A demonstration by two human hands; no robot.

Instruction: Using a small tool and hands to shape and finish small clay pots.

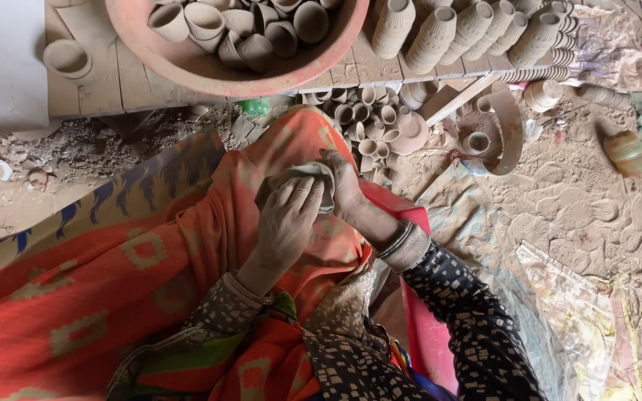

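1. Head view looked down on a dusty, trodden earth floor (pixel 603 215) strewn with clay crumbs.
2. Both clay-smeared hands met over an orange patterned cloth (pixel 113 275) on the lap: the left hand (pixel 287 223) lay cupped over a small grey unfired clay cup (pixel 307 172), and the right hand (pixel 345 186) gripped its far side.
3. Ahead stood a weathered wooden plank platform (pixel 105 82) bearing a wide reddish clay basin (pixel 209 70) full of small cups, with ribbed clay pots (pixel 432 37) beside it.
4. More little cups (pixel 369 122) crowded the ground just beyond the hands.
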